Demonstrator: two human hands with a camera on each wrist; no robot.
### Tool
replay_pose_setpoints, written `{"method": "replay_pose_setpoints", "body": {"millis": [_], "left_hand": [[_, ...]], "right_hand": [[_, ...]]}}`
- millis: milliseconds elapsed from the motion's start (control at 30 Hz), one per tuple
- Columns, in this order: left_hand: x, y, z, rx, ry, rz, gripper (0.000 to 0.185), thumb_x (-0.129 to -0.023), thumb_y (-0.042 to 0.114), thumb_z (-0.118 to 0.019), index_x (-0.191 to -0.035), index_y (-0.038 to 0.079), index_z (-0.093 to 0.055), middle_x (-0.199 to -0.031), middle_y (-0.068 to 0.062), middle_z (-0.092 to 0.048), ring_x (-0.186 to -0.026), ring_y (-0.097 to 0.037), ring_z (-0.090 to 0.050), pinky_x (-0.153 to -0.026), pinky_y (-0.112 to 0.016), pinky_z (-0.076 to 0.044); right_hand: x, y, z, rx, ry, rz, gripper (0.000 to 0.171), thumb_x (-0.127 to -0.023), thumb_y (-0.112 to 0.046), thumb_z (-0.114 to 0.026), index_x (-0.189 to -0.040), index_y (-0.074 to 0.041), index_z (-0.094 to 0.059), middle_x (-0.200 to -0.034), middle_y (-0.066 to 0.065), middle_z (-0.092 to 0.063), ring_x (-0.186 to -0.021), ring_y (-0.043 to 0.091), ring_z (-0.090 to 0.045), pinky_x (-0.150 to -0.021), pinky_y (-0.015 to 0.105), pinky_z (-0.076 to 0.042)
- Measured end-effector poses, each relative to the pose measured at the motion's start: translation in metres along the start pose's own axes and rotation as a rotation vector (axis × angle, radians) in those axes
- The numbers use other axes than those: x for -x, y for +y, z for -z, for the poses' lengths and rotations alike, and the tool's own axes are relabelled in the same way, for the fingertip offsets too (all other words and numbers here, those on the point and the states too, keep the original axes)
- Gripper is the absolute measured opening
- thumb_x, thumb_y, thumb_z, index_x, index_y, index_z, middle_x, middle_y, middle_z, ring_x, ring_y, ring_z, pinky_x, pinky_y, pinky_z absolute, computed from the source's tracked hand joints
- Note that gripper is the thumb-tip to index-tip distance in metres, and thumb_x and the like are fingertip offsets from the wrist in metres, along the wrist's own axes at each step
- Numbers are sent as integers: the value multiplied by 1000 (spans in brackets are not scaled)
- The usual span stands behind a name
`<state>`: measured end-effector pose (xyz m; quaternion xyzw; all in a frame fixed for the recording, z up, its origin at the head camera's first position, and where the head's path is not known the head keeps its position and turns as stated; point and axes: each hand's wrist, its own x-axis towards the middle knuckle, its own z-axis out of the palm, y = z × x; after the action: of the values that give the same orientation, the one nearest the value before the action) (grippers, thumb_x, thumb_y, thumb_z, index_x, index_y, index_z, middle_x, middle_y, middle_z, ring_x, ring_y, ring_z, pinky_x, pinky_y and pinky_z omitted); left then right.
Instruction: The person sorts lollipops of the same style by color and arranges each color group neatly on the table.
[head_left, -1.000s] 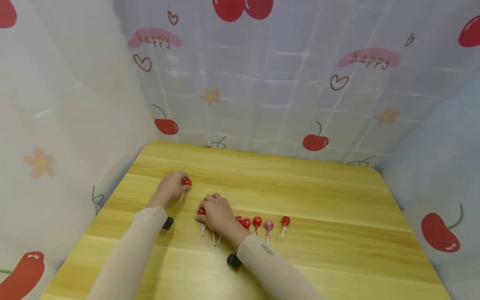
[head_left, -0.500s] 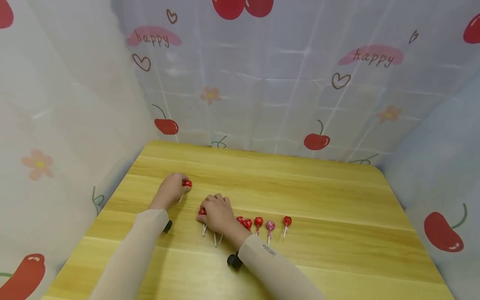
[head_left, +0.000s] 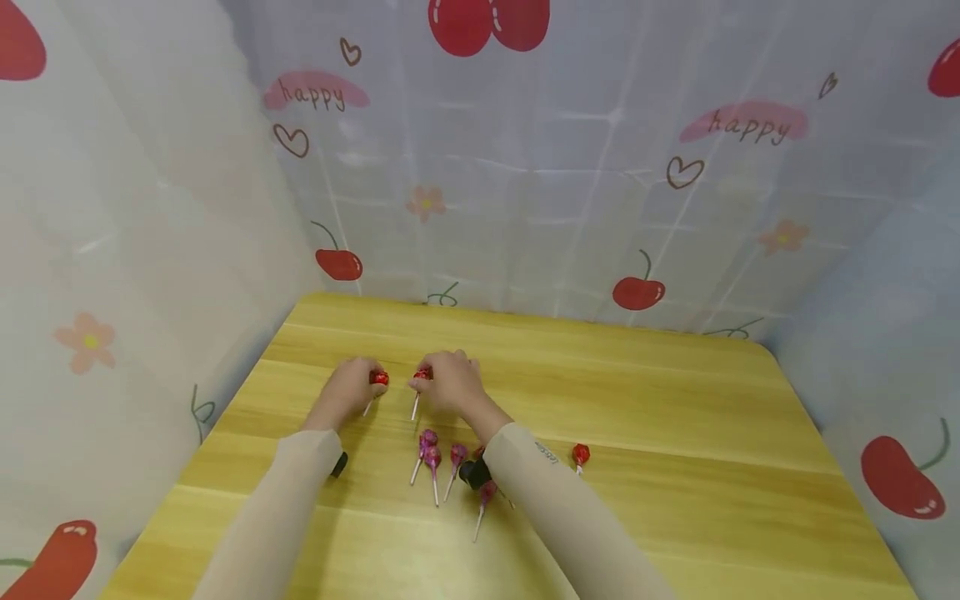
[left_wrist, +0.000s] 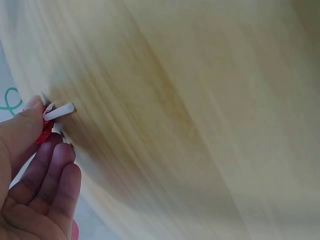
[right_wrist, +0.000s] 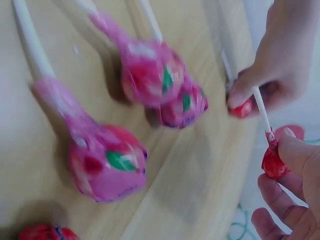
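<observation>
My left hand [head_left: 347,393] pinches a red-wrapped lollipop [head_left: 380,378] by its head at the left part of the table. In the left wrist view, that lollipop's white stick [left_wrist: 61,111] pokes out past the thumb and fingertips. Just to the right, my right hand [head_left: 456,385] holds another red lollipop [head_left: 422,375] between thumb and fingers, stick toward me. The right wrist view shows this red lollipop [right_wrist: 274,162] clear of the wood, with the left hand [right_wrist: 280,65] beyond it. Several pink lollipops [head_left: 432,457] lie nearer me, partly under the right forearm.
A single red lollipop [head_left: 581,454] lies right of the right sleeve. Black wrist camera parts [head_left: 474,473] hang under the right sleeve, overlapping the lollipops in the head view. A cherry-print curtain [head_left: 525,208] encloses the wooden table [head_left: 637,383] at the back and sides.
My right hand has lifted a red lollipop from the group and carried it away from me, level with the left hand. Pink lollipops beneath it are uncovered. My left hand has barely moved.
</observation>
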<state>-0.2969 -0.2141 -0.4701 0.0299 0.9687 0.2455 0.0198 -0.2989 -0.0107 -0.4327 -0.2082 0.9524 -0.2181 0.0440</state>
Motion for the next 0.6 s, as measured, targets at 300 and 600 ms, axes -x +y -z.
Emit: {"method": "replay_pose_setpoints", "body": {"millis": [300, 600], "left_hand": [[0, 1, -6, 27, -9, 16, 9, -93, 15, -70, -93, 6, -70, -87, -7, -68, -78, -19, -60, -73, -36, -51], [-1, -3, -4, 9, 22, 28, 10, -92, 17, -71, -91, 7, -68, -84, -6, -66, -76, -19, -57, -72, -36, -49]], "right_hand": [[-15, 14, -22, -25, -10, -72, 25, -93, -42, -68, -100, -20, -75, -90, -5, -69, -100, 25, -57, -88, 45, -39], [-24, 13, -35, 2, -4, -108, 23, -91, -44, -69, -94, -22, -75, -92, -6, -68, -95, 22, -50, -83, 42, -36]]}}
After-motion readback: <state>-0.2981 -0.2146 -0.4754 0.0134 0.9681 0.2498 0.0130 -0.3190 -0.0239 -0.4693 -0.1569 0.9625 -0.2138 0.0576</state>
